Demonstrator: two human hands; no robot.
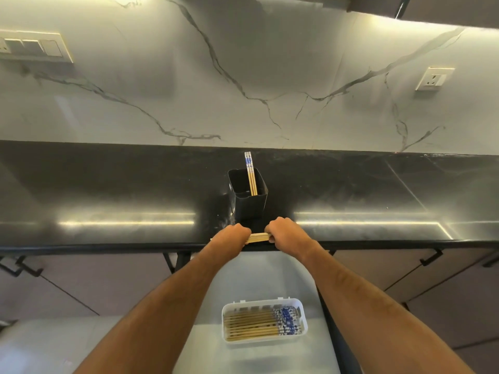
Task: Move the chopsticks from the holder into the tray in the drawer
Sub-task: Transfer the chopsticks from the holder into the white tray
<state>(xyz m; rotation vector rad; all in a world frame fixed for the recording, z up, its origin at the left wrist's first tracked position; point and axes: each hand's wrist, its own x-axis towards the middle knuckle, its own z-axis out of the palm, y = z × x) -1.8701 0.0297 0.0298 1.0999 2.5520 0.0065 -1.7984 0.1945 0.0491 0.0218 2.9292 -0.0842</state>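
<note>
A black square holder point(249, 205) stands on the dark countertop, with a few wooden chopsticks point(250, 176) with blue-patterned tops leaning upright inside it. Just in front of the holder, at the counter's front edge, my left hand point(234, 237) and my right hand point(283, 233) each grip one end of a horizontal bundle of chopsticks point(258, 237). Only the bundle's middle shows between my fists. Below, in the open drawer, a white tray point(303, 314) holds several chopsticks point(253, 323) lying flat, patterned ends to the right.
The black countertop point(108, 190) runs left and right under a marble backsplash with a switch panel point(35, 47) and a socket point(434, 78). The pale open drawer point(264, 276) extends toward me. Cabinet doors with black handles point(432, 257) flank it.
</note>
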